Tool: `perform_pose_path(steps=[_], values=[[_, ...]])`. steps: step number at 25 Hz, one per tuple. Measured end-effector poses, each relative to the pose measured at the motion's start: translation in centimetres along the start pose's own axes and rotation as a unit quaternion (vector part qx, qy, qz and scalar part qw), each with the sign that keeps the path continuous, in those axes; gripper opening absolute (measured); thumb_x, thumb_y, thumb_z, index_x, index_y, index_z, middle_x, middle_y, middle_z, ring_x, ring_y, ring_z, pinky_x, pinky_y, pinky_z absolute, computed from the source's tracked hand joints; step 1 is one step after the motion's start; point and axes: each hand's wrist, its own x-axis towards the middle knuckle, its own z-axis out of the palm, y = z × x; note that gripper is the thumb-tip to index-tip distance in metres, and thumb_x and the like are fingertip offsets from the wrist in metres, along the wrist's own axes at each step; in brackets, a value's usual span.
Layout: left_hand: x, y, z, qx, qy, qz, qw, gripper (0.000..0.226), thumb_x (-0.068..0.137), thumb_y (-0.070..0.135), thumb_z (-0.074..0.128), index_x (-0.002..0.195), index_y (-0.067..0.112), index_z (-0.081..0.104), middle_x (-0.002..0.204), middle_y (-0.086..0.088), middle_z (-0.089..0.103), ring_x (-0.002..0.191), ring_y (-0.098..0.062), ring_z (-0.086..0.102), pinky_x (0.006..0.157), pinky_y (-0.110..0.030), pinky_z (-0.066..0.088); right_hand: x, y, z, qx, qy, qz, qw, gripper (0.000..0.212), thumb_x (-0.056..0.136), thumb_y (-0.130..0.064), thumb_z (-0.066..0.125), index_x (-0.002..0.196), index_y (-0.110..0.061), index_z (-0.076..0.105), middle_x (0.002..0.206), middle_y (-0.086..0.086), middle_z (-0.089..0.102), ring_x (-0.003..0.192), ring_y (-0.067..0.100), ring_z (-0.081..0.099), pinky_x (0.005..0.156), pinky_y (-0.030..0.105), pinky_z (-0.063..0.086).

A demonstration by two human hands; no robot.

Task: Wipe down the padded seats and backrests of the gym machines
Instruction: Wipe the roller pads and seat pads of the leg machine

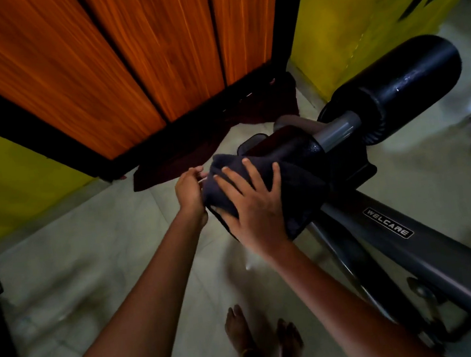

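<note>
both forearms are bare from the lower frame edge up to the wrists, with no sleeves, watch or bands showing. the left hand (190,190) and the right hand (256,202) wear no gloves and no rings that can be made out. below the hands, two bare feet (262,338) show, one with a thin anklet and the dark hem of a trouser leg.

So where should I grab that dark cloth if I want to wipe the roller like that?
Best guess: lay a flat palm on top of the dark cloth from above, as the right hand does with fingers spread. The cloth drapes over the near black roller pad, so pressing down holds it. The left hand steadies the hanging left end.
</note>
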Motion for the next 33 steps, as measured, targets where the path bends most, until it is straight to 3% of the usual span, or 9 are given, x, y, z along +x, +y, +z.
perform_pose_path(steps=[2, 6, 8, 13, 18, 24, 27, 29, 33], values=[[-0.1, -0.1, -0.4, -0.026, -0.032, -0.080, 0.996, 0.032, 0.100, 0.035, 0.035, 0.101, 0.011, 0.056, 0.100, -0.007, 0.061, 0.092, -0.022, 0.055, 0.081, -0.032, 0.042, 0.0, 2.4, -0.6, 0.001, 0.001, -0.042, 0.999, 0.047, 0.087, -0.048, 0.052, 0.126, -0.023, 0.059, 0.132, -0.003, 0.057, 0.132, 0.027, 0.043, 0.109, 0.062, 0.018], [-2.0, -0.4, 1.7, 0.010, -0.064, -0.105, 0.992, 0.049, 0.099, 0.048, 0.031, 0.107, 0.008, 0.056, 0.095, -0.011, 0.064, 0.082, -0.023, 0.060, 0.080, -0.037, 0.050, 3.8, 8.3, -2.8, 0.002, 0.024, 0.155, 0.988, 0.051, 0.092, -0.053, 0.045, 0.132, -0.022, 0.053, 0.140, -0.003, 0.050, 0.138, 0.026, 0.033, 0.110, 0.060, 0.016], [-1.8, -1.0, 2.8, 0.093, 0.003, -0.050, 0.994, 0.050, 0.099, 0.044, 0.033, 0.119, 0.004, 0.056, 0.115, -0.017, 0.063, 0.101, -0.033, 0.060, 0.097, -0.046, 0.045, 4.7, 8.2, -2.9, 0.021, 0.019, 0.230, 0.973, 0.051, 0.093, -0.051, 0.046, 0.135, -0.022, 0.050, 0.145, -0.004, 0.044, 0.141, 0.026, 0.025, 0.113, 0.059, 0.011], [-3.4, -3.6, 2.4, 0.264, 0.093, 0.140, 0.950, 0.042, 0.103, 0.032, 0.027, 0.126, 0.010, 0.054, 0.129, -0.012, 0.056, 0.122, -0.030, 0.048, 0.113, -0.050, 0.018, 1.8, 7.4, -2.8, -0.016, -0.022, 0.041, 0.999, 0.057, 0.089, -0.056, 0.036, 0.132, -0.023, 0.053, 0.140, -0.002, 0.050, 0.139, 0.028, 0.030, 0.110, 0.058, 0.009], [-5.2, -6.4, 2.2, 0.181, 0.092, 0.266, 0.942, 0.046, 0.102, 0.030, 0.029, 0.141, 0.007, 0.039, 0.141, -0.011, 0.046, 0.132, -0.027, 0.036, 0.115, -0.047, 0.020, 3.8, 8.4, -2.8, 0.040, 0.049, 0.224, 0.973, 0.054, 0.092, -0.052, 0.043, 0.133, -0.018, 0.052, 0.145, 0.001, 0.045, 0.140, 0.032, 0.028, 0.112, 0.058, 0.016], [-4.0, -6.4, 0.8, 0.099, 0.040, 0.234, 0.966, 0.042, 0.096, 0.038, 0.030, 0.128, 0.018, 0.051, 0.126, -0.001, 0.055, 0.118, -0.015, 0.050, 0.102, -0.034, 0.041, 0.6, 5.0, -1.5, -0.029, -0.011, -0.037, 0.999, 0.054, 0.090, -0.058, 0.037, 0.129, -0.025, 0.056, 0.136, -0.004, 0.054, 0.135, 0.026, 0.038, 0.110, 0.052, 0.010], [-3.6, -4.2, -0.3, 0.053, 0.018, 0.201, 0.978, 0.036, 0.103, 0.021, 0.028, 0.106, 0.012, 0.062, 0.111, 0.002, 0.061, 0.102, -0.002, 0.055, 0.089, -0.015, 0.040, 3.2, 7.8, -2.6, -0.030, -0.027, 0.098, 0.994, 0.058, 0.089, -0.064, 0.040, 0.133, -0.029, 0.051, 0.145, -0.006, 0.044, 0.142, 0.026, 0.023, 0.109, 0.061, 0.004], [-2.5, -3.0, -0.7, 0.045, 0.025, 0.162, 0.985, 0.038, 0.101, 0.020, 0.031, 0.090, 0.010, 0.066, 0.111, -0.006, 0.066, 0.106, -0.013, 0.057, 0.093, -0.022, 0.038, 3.5, 5.9, -1.9, -0.037, -0.011, 0.165, 0.986, 0.060, 0.088, -0.064, 0.038, 0.133, -0.027, 0.052, 0.145, -0.004, 0.045, 0.143, 0.028, 0.021, 0.110, 0.061, 0.001], [-1.3, -1.2, 0.3, 0.009, 0.057, 0.063, 0.996, 0.040, 0.101, 0.030, 0.034, 0.079, 0.013, 0.062, 0.100, -0.010, 0.064, 0.097, -0.022, 0.058, 0.096, -0.038, 0.043, 1.1, 1.3, -0.7, -0.026, -0.053, -0.002, 0.998, 0.056, 0.087, -0.059, 0.038, 0.126, -0.025, 0.058, 0.133, -0.004, 0.057, 0.134, 0.028, 0.041, 0.110, 0.060, 0.012]])
